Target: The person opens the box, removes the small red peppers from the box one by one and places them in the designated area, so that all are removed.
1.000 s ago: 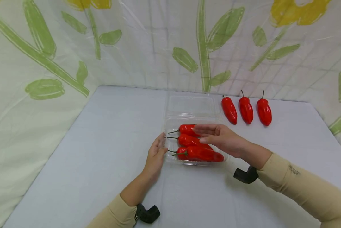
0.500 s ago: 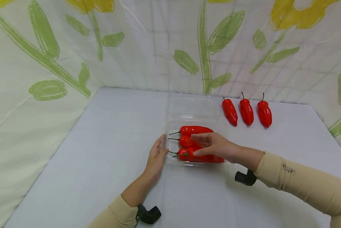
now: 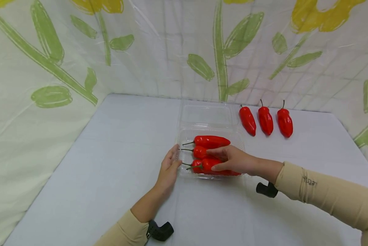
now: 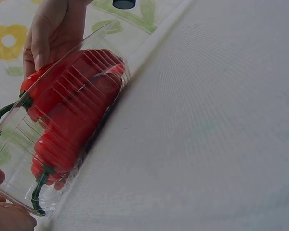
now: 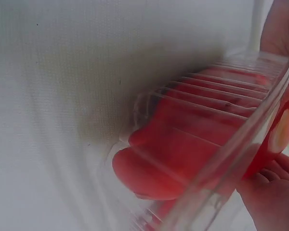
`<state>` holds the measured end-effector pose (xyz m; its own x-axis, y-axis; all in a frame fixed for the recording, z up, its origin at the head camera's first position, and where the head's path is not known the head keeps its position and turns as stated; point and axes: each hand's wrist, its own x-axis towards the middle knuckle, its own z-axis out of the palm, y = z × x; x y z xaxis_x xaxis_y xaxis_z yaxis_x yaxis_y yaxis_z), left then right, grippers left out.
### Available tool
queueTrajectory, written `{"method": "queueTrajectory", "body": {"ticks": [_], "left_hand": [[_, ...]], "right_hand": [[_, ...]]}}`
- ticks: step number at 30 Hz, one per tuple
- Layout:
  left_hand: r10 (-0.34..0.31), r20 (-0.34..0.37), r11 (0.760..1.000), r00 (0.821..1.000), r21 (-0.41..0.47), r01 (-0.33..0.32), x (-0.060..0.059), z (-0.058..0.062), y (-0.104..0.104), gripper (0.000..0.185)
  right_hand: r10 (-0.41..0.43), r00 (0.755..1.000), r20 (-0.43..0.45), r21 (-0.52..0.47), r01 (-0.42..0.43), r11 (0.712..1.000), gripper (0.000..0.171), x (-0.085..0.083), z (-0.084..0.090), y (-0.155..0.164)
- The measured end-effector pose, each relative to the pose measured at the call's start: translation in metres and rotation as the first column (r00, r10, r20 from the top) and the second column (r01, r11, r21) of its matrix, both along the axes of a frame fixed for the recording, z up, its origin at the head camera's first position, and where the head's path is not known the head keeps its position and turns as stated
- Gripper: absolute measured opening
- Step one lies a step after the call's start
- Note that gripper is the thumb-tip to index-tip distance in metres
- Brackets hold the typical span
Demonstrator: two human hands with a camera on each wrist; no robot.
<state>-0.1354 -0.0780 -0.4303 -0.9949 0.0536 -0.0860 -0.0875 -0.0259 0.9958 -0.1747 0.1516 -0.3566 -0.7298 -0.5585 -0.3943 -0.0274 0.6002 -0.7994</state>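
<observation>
A clear plastic clamshell container [image 3: 213,177] lies on the table with several red peppers inside, stems to the left. My left hand [image 3: 168,169] grips its left wall, thumb at the rim and fingers outside. Over the container, my right hand [image 3: 234,160] holds the top pepper [image 3: 207,165] at the near side, thumb on its near face and fingers across its far side. That pepper lies partly over another pepper [image 3: 197,163]. Farther back in the container are a middle pepper [image 3: 199,152], partly covered by my fingers, and a far pepper [image 3: 213,141] in full view.
The container's open lid [image 3: 207,114] lies flat behind it. Three more red peppers stand in a row at the back right: a left one [image 3: 247,120], a centre one [image 3: 265,120] and a right one [image 3: 285,123]. A flower-patterned curtain [image 3: 135,68] hangs behind the table.
My right hand has come down and nearer from above the far and middle peppers, its straight fingers bending onto the near top pepper. The left hand stays on the container.
</observation>
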Motion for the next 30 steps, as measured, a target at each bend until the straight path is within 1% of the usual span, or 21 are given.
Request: {"method": "queueTrajectory", "body": {"ticks": [4, 8, 11, 14, 23, 30], "left_hand": [[0.000, -0.004, 1.000, 1.000, -0.001, 0.000, -0.0004, 0.0001, 0.0001, 0.053], [0.005, 0.001, 1.000, 1.000, 0.002, -0.005, -0.0005, 0.0009, 0.0011, 0.053], [0.008, 0.007, 1.000, 1.000, 0.005, -0.008, -0.0005, 0.0015, 0.0020, 0.053], [0.008, 0.007, 1.000, 1.000, 0.003, -0.008, -0.0004, 0.0017, 0.0021, 0.053], [0.008, 0.000, 1.000, 1.000, -0.006, -0.008, -0.0001, 0.0019, -0.0001, 0.053], [0.003, -0.001, 1.000, 1.000, -0.011, -0.003, -0.0008, 0.0016, -0.0006, 0.053]], "right_hand": [[0.045, 0.998, -0.035, 0.018, -0.044, 0.999, 0.064, 0.0018, -0.0012, -0.0008], [0.082, 0.993, -0.079, 0.065, -0.077, 0.995, 0.063, 0.0051, -0.0033, -0.0009], [0.106, 0.989, -0.106, 0.109, -0.094, 0.990, 0.062, 0.0066, -0.0034, 0.0006], [0.122, 0.986, -0.117, 0.125, -0.107, 0.986, 0.062, 0.0072, -0.0019, 0.0025], [0.129, 0.983, -0.133, 0.105, -0.115, 0.988, 0.062, 0.0073, -0.0004, 0.0036], [0.120, 0.978, -0.168, 0.127, -0.100, 0.987, 0.069, 0.0050, -0.0033, 0.0056]]}}
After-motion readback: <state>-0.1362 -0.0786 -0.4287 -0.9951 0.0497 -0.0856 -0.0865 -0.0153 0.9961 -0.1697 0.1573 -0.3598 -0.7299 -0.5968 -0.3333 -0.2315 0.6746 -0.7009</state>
